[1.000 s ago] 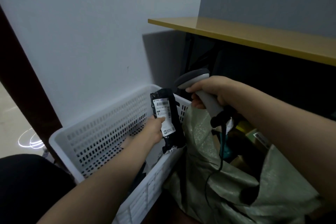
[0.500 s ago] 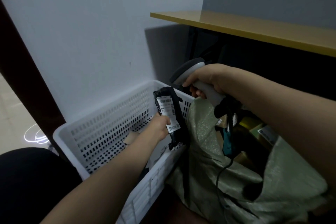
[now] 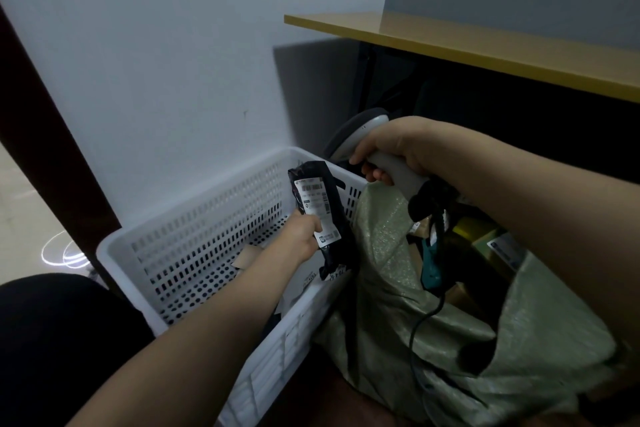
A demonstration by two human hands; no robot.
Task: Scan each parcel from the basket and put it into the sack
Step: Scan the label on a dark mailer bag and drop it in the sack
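1. Head view, what has moved: over the last second the scanner [image 3: 360,130] has risen slightly in the right hand [image 3: 398,149] and now sits just above and to the right of the parcel [image 3: 337,218]. The parcel has hardly shifted and is held upright by the left hand [image 3: 303,234].
2. The left fingers are clenched on the parcel's lower half, with the thumb on its white label [image 3: 315,204]. The label faces the camera more than it faces the scanner.
3. The right fingers [image 3: 375,178] are wrapped round the scanner's grip. Its cable [image 3: 426,315] hangs below them across the mouth of the sack [image 3: 381,270].
4. The parcel stands over the far right corner of the basket [image 3: 207,236]. The sack's mouth is just right of the left fingers and below the right ones.
5. Done: the sack already holds several boxes [image 3: 481,239], down and to the right of the right fingers, so a good share looks finished.
6. In hand: this looks like the scan of this parcel. No scan light shows, so I cannot tell whether it has read.
7. Left: this parcel still has to go into the sack. Below the left fingers the basket still holds a scrap of card [image 3: 247,256] and a white packet [image 3: 306,274], partly hidden by the forearm, so at least one more round probably remains.
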